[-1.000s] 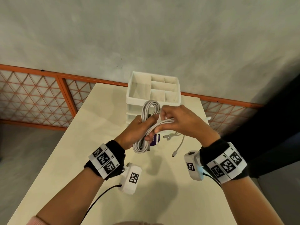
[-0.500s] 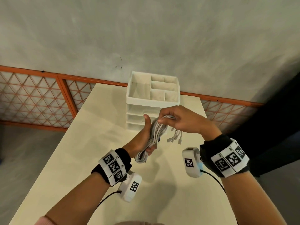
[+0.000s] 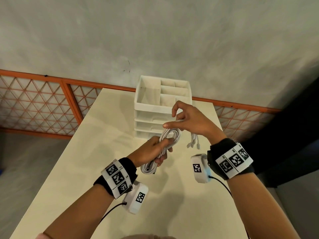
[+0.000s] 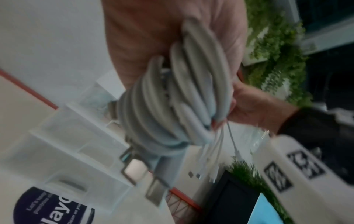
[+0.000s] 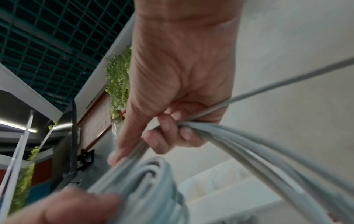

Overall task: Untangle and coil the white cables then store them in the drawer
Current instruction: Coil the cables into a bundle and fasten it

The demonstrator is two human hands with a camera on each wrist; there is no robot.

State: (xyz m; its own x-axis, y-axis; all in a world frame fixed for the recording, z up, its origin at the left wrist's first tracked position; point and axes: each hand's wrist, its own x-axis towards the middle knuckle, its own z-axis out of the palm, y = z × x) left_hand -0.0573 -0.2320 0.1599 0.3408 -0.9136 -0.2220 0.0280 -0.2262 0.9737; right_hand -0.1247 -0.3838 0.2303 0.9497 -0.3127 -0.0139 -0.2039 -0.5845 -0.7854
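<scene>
Fingers (image 3: 168,141) of left hand (image 3: 151,150) curled round the middle of the coiled white cables (image 3: 170,135), bundle held above the table (image 3: 107,152). Right hand (image 3: 189,121): lower fingers (image 5: 166,128) curled, gripping loose strands leading off the coil; forefinger and thumb apart above. Connector ends (image 3: 193,144) hang free beneath the right hand. White drawer unit (image 3: 151,118) stands just behind both hands, its drawers closed, open divided tray on top.

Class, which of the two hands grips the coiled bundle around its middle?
The left hand: its fingers wrap the white cables. The right hand only pinches the loose strands.
</scene>
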